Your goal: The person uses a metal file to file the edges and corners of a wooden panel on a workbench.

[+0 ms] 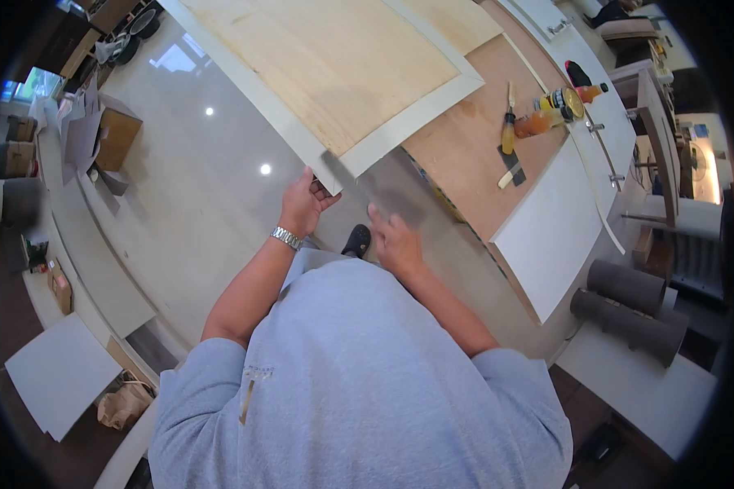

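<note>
A large pale wooden panel (326, 69) with a white border strip (412, 118) stretches away in front of me, its near corner pointing towards my body. My left hand (303, 204), with a metal watch at the wrist, grips that corner, the thumb at its edge and the fingers curled by its underside. Just right of the corner, my right hand (396, 241) hovers apart from the panel. Its fingers are partly stretched and spread, with nothing visible in them. A dark blurred patch lies across the border near the corner; I cannot make out what it is.
Right of the panel, a brown board (473, 155) carries a yellow-handled tool (509, 134), a scraper (511, 171), an orange bottle (538, 124) and a round tin (573, 102). Dark rolls (628, 306) lie further right. A cardboard box (116, 134) stands left on the shiny floor.
</note>
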`<state>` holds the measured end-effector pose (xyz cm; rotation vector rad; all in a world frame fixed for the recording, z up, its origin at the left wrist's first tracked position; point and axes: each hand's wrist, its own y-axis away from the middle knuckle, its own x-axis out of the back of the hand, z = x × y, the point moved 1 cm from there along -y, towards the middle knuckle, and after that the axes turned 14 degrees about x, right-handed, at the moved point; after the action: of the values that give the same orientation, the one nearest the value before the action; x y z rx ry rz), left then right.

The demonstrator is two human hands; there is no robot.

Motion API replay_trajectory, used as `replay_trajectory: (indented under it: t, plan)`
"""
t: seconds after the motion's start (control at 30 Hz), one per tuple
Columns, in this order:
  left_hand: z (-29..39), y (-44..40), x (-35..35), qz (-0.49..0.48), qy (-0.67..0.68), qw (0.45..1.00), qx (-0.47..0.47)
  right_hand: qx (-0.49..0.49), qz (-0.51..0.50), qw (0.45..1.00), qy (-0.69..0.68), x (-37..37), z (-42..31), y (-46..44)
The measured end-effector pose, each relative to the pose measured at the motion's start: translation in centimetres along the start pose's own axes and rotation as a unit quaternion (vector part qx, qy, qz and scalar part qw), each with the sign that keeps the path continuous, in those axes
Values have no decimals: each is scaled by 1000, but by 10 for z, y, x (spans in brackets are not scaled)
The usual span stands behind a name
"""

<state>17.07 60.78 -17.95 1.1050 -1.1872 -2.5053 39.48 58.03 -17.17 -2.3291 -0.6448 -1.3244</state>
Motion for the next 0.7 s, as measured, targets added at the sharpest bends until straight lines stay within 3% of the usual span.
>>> replay_trajectory:
  t: [0.07, 0.17, 0.27, 0.37, 0.47, 0.57, 0.7]
  plan:
    - [-5, -1, 7, -6, 0, 1000, 2, -13, -31, 999, -15, 0, -8, 8]
    - [-7, -7, 11, -14, -1, 1000, 0, -33, 32, 999, -7, 4, 8, -59]
    - [3, -6, 6, -10, -10, 1000, 5, -1, 55, 998, 7, -4, 20, -59]
    - [2, 0, 1, 1, 0, 1000, 13, 39, 56, 998, -13, -3, 9, 8]
    - [-3, -6, 11, -21, -7, 1000, 4, -36, 1, 999, -16, 9, 8, -2]
    - [-1, -2, 2, 4, 1, 1000, -4, -23, 83, 996, 17, 12, 39, -70]
    - [-1, -6, 5, 31, -61, 998, 0, -30, 83, 995, 48, 16, 58, -63]
